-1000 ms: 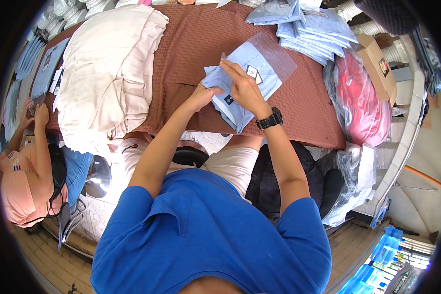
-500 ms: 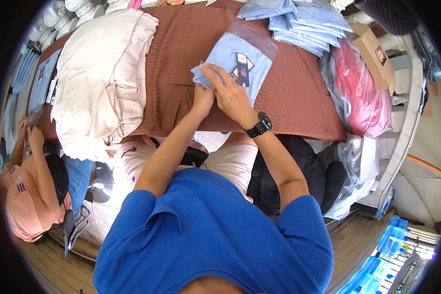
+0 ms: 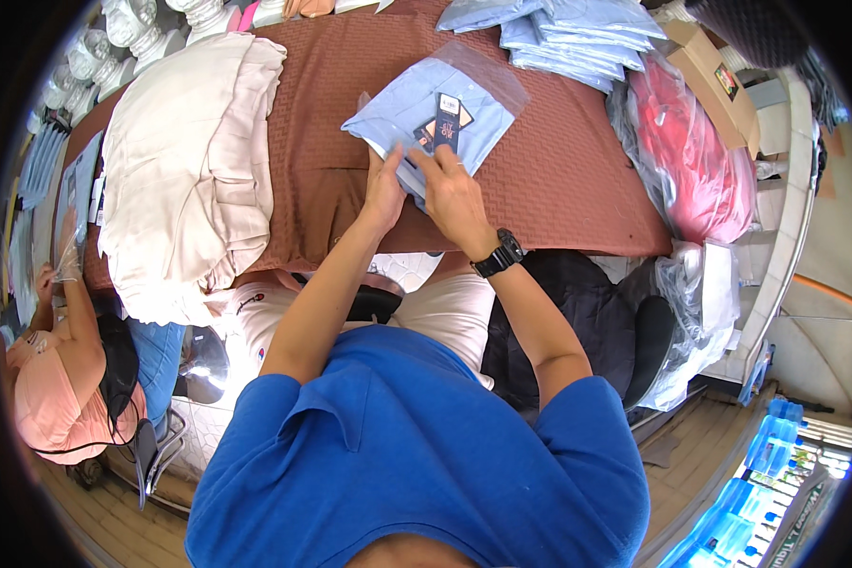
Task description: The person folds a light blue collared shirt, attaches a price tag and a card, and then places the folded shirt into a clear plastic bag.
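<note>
Your left hand (image 3: 383,197): fingers clasping the bagged blue shirt (image 3: 402,102) over the brown-draped bench (image 3: 317,123). Your right hand (image 3: 455,201): fingers near the dark tag (image 3: 447,128), grip unclear.

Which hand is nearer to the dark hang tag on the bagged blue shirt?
Right. The right hand is at the near end of the dark hang tag; the left hand is farther off, gripping the near left edge of the bagged shirt.

Right fingers (image 3: 430,168) shifted lower on blue packet (image 3: 398,106).
</note>
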### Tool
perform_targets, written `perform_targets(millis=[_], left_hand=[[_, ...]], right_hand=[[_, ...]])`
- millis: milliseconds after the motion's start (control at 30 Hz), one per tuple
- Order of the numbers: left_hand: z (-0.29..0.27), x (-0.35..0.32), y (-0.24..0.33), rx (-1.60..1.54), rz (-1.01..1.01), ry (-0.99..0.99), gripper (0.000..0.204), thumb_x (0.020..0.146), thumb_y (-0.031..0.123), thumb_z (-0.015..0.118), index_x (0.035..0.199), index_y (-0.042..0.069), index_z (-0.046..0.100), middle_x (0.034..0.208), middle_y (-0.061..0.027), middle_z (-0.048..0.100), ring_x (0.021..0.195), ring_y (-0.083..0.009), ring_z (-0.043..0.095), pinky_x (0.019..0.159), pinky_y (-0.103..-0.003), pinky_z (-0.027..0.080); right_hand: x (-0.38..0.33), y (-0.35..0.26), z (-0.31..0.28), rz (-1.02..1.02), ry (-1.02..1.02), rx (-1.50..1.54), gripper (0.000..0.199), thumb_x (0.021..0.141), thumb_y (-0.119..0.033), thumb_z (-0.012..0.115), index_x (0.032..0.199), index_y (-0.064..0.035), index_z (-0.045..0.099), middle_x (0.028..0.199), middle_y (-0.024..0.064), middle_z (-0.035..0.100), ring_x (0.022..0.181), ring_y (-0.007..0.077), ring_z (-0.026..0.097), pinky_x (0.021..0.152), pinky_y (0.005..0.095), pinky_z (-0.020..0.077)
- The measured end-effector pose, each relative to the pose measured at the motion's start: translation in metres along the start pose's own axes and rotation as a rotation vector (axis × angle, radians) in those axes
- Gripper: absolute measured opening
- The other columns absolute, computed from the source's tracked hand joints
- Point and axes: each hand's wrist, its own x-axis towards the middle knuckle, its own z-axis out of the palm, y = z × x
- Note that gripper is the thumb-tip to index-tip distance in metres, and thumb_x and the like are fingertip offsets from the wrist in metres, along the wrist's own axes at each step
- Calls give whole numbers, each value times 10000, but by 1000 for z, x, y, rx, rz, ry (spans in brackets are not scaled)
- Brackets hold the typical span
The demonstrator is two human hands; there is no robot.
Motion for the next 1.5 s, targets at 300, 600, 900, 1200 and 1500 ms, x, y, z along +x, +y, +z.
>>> perform_targets(millis=[300, 600, 900, 1200, 1500], left_hand=[[-33, 13, -7, -386, -385, -125, 302, 1069, 283, 497, 1170, 13, 589, 1042, -125, 683, 928, -240, 689, 830, -387, 583], [-30, 12, -9, -367, -541, -441, 365, 1038, 423, 566, 1021, 70, 657, 817, -54, 651, 772, -131, 647, 675, -338, 539], [30, 41, 25, 173, -356, 25, 567, 994, 379, 665, 1378, 2, 488, 1258, -106, 617, 1140, -200, 599, 976, -381, 500], [81, 52, 108, 1413, 615, -754, 629, 978, 169, 584, 1570, 250, 388, 1640, -58, 339, 1420, -315, 441, 1221, -471, 289], [-47, 4, 32, 1926, 599, -707, 779, 924, 389, 658, 1604, 243, 306, 1701, -26, 168, 1530, -416, 194, 1210, -656, 165]], right_hand=[[5, -30, -3, -68, -123, 102, 429, 823, 26, 591, 1250, 0, 616, 1081, 203, 578, 861, 396, 661, 710, 476, 558], [-4, -62, -13, -12, -92, 222, 515, 838, 56, 549, 1346, -32, 553, 1145, 224, 613, 846, 439, 655, 710, 508, 538], [10, -97, -15, -60, 125, 210, 689, 760, 64, 582, 1433, -15, 460, 1072, 200, 593, 766, 384, 647, 660, 469, 535], [3, -108, 4, 172, 598, 683, 646, 961, 9, 638, 1513, 24, 303, 1008, 87, 633, 813, 136, 607, 787, 302, 530], [-98, -87, 23, 409, -367, 742, 430, 901, -35, 666, 1310, 13, 543, 876, 152, 687, 657, 247, 664, 617, 363, 518]])
